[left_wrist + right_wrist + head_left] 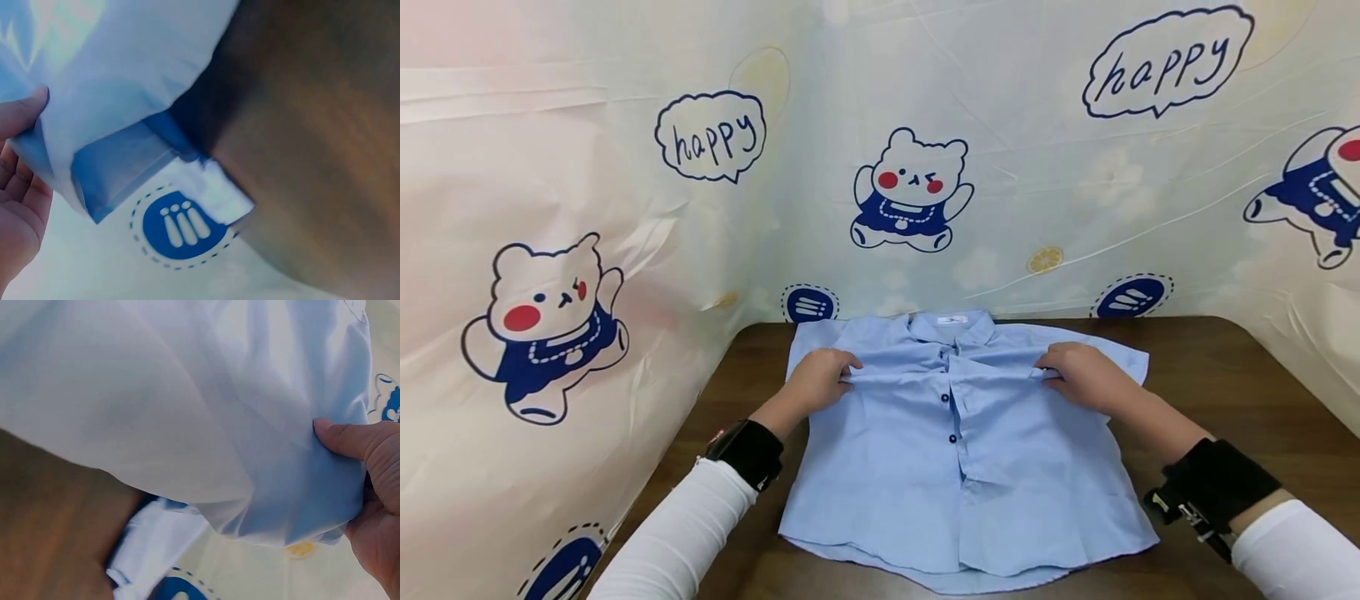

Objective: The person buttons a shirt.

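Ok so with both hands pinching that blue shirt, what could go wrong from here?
The left grip and right grip each pinch only a small part of the blue shirt, so the cloth might slip free. The front gapes below the lower dark button, so uneven pulling could skew the two sides. And the cloth is rumpled just below the collar, so creases may set there.

White sleeves (685, 525) are worn with broad black wrist straps (1221, 483)

A pale cloth (805, 225) with 3 bears (912, 212) and 2 "happy" bubbles (711, 137) hangs behind a brown table (1240, 400).
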Tool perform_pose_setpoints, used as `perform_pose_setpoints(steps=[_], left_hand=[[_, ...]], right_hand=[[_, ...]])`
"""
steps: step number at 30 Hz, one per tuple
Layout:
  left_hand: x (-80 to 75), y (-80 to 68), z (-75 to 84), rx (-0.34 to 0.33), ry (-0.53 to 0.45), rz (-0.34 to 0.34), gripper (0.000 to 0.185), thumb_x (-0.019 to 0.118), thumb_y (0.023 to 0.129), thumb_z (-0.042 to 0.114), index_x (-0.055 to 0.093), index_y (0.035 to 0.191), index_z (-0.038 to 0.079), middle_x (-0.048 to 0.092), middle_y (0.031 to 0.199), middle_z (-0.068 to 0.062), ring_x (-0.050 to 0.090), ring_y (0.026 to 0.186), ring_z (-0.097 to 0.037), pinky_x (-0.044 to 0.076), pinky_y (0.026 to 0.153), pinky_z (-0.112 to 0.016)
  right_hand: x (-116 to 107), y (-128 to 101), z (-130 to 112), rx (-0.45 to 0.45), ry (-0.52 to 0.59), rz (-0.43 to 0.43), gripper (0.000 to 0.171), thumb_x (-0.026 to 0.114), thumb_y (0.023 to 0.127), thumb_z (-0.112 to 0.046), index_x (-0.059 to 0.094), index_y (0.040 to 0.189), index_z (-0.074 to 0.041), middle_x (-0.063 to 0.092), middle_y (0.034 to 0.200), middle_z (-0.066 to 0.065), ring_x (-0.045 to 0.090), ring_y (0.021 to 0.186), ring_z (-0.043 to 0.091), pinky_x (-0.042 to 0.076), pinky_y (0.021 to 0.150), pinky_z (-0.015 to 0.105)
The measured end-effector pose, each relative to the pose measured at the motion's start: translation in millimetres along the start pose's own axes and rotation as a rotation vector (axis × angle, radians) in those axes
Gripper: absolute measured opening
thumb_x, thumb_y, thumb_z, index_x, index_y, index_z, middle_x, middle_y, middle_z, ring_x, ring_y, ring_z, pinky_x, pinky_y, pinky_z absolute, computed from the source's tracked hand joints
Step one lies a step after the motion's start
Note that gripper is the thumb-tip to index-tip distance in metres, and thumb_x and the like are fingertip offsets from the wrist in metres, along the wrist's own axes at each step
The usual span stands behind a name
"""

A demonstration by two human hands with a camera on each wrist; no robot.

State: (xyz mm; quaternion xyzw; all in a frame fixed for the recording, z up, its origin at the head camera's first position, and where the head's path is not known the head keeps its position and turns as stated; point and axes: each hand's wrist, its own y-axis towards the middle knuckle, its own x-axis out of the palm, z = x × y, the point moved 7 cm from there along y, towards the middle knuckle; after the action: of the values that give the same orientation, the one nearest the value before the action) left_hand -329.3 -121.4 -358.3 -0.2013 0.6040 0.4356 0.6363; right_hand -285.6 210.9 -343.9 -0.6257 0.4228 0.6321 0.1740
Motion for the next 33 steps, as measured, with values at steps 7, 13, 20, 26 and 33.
perform_pose_setpoints(steps=[7, 13, 20, 26, 33], left_hand=[[-41.0, 11.2, 16.8, 0.096, 0.209, 0.189, 0.021, 0.071, 0.075, -0.011, 0.076, 0.09, 0.004, 0.068, 0.081, -0.008, 0.066, 0.076, -0.024, 0.054, 0.066, -0.034], [-75.1, 16.9, 32.9, 0.242, 0.316, 0.48, 0.02, 0.063, 0.079, -0.015, 0.072, 0.077, 0.003, 0.059, 0.068, -0.008, 0.06, 0.061, -0.025, 0.05, 0.053, -0.034], [-77.2, -15.3, 57.1, 0.422, 0.268, 0.582, 0.019, 0.059, 0.074, -0.016, 0.064, 0.071, 0.002, 0.05, 0.062, -0.006, 0.051, 0.052, -0.023, 0.043, 0.044, -0.032], [-46.8, -62.3, 77.8, 0.488, 0.147, 0.46, 0.026, 0.063, 0.061, -0.016, 0.066, 0.074, 0.006, 0.054, 0.066, -0.002, 0.056, 0.059, -0.018, 0.046, 0.048, -0.029], [-5.6, -92.0, 86.3, 0.441, 0.143, 0.213, 0.03, 0.068, 0.057, -0.014, 0.062, 0.069, 0.014, 0.052, 0.066, 0.004, 0.055, 0.06, -0.013, 0.043, 0.048, -0.024]], right_hand=[[-36, 11, -15, -0.219, -0.289, 0.314, 0.017, 0.074, 0.07, 0.012, 0.063, 0.072, 0.0, 0.052, 0.066, 0.008, 0.051, 0.059, 0.025, 0.045, 0.055, 0.038], [-62, 17, -21, -0.331, -0.46, 0.589, 0.02, 0.05, 0.092, 0.009, 0.052, 0.072, 0.006, 0.056, 0.072, 0.022, 0.054, 0.061, 0.037, 0.045, 0.054, 0.047], [-58, -17, -45, -0.46, -0.457, 0.678, 0.021, 0.041, 0.093, 0.011, 0.046, 0.072, 0.007, 0.047, 0.069, 0.021, 0.048, 0.057, 0.039, 0.039, 0.049, 0.048], [-34, -73, -71, -0.521, -0.392, 0.6, 0.029, 0.033, 0.098, 0.011, 0.051, 0.076, 0.006, 0.052, 0.075, 0.018, 0.051, 0.064, 0.032, 0.046, 0.055, 0.044], [6, -102, -80, -0.459, -0.343, 0.355, 0.045, 0.016, 0.106, 0.0, 0.051, 0.078, -0.003, 0.049, 0.081, 0.009, 0.05, 0.076, 0.026, 0.048, 0.072, 0.042]])
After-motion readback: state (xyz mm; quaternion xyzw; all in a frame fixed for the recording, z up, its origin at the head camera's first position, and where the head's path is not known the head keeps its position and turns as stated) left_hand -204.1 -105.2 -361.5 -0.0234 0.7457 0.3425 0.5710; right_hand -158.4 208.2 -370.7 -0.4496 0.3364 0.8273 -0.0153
